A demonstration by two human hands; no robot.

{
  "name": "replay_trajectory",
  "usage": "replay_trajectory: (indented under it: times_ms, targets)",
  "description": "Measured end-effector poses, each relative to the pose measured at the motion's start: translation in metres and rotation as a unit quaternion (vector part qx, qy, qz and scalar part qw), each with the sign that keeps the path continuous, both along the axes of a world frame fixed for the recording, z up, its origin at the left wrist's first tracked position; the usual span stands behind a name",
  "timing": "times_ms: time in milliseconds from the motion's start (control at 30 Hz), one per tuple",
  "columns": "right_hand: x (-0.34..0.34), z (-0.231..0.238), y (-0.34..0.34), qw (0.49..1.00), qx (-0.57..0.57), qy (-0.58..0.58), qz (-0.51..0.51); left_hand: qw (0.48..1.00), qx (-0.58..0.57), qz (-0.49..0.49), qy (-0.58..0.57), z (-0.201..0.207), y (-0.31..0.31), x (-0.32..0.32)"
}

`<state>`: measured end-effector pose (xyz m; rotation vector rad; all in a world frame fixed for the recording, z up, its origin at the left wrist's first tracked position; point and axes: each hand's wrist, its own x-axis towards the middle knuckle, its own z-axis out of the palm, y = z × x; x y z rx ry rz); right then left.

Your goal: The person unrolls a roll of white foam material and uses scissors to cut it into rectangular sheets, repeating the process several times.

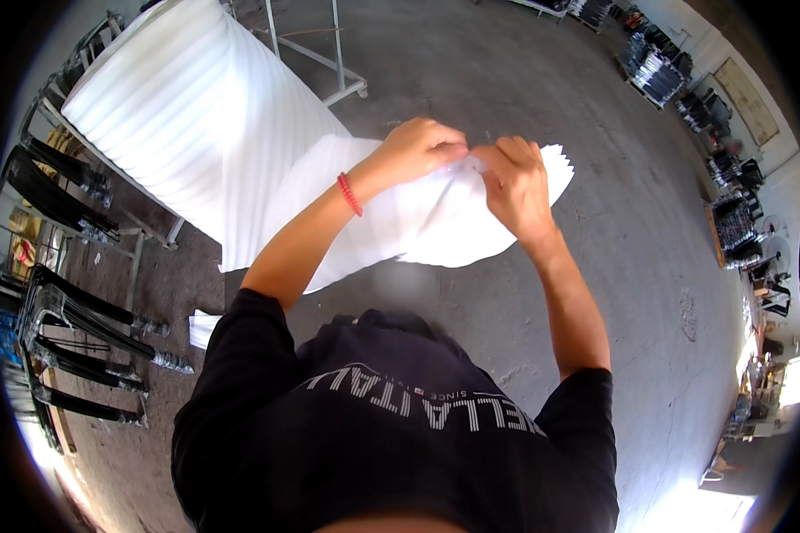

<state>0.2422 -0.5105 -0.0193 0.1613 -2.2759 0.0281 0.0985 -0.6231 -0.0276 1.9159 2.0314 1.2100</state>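
Note:
A big roll of white foam sheet [187,115] fills the upper left. From it a loose length of foam sheet [444,235] stretches right, ending in a zigzag edge beyond my right hand. My left hand [425,147], with a red beaded bracelet [349,194] at its wrist, pinches the sheet's upper edge. Close beside it, my right hand [517,185] is closed on the same edge with bent fingers. Thin, translucent material shows between the two hands. The fingertips of both are partly hidden.
A metal frame on castors [338,67] stands behind the roll. Black curved parts with wrapped ends [89,311] sit on racks at the left. A small white piece [204,329] lies near my left elbow. Stacked goods [658,71] line the far right wall.

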Motion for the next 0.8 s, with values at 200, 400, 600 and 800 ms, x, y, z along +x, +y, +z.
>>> replay_trajectory:
  times_ms: [200, 400, 600, 800]
  targets:
    - [0.019, -0.011, -0.021, 0.998, 0.035, 0.052, -0.014, 0.987, 0.089, 0.0, 0.134, 0.006, -0.034, 0.025]
    - [0.021, -0.005, -0.025, 0.999, -0.035, 0.001, 0.01, 0.984, 0.103, 0.017, 0.142, 0.002, -0.029, 0.028]
    - [0.024, -0.012, -0.026, 1.0, 0.018, 0.009, 0.002, 0.993, 0.063, -0.019, -0.096, -0.02, -0.008, 0.008]
    - [0.057, -0.1, -0.036, 0.973, 0.037, -0.204, 0.101, 0.979, 0.093, 0.18, 0.028, 0.001, -0.002, -0.099]
